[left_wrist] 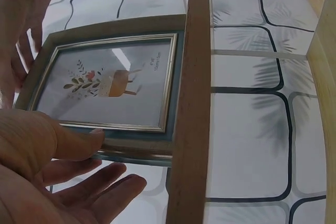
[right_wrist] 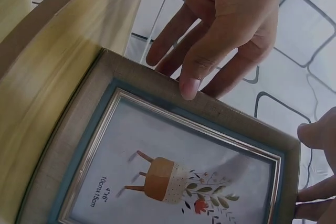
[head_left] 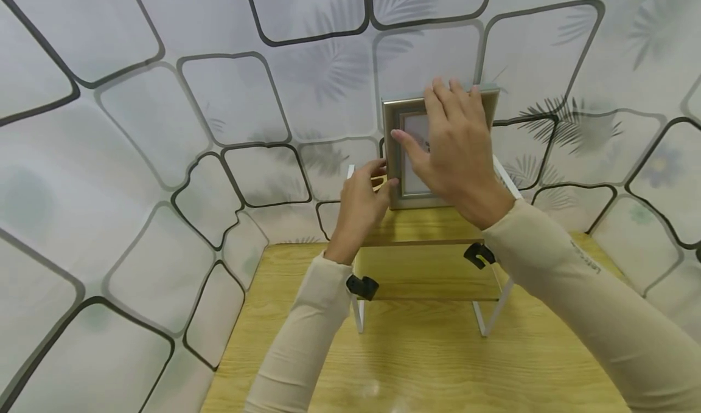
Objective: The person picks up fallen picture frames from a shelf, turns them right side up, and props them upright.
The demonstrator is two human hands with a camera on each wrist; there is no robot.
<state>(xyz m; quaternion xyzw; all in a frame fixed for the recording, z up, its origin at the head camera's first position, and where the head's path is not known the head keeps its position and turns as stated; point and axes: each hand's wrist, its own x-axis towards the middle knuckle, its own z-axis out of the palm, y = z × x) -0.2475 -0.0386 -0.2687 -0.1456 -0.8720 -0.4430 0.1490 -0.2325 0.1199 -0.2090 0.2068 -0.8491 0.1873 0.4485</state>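
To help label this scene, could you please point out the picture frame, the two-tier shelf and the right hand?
Picture frame (left_wrist: 110, 80), left wrist view: on the printed insert.
Two-tier shelf (head_left: 421, 273), head view: on the lower board.
Right hand (head_left: 459, 142), head view: on its back.

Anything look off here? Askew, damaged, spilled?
No spill or obvious damage. The picture frame looks upright on the upper shelf board, nothing odd there. Mildly odd: left of the shelf in the head view, the lines on the patterned wall covering kink sharply, possibly wrinkled material.
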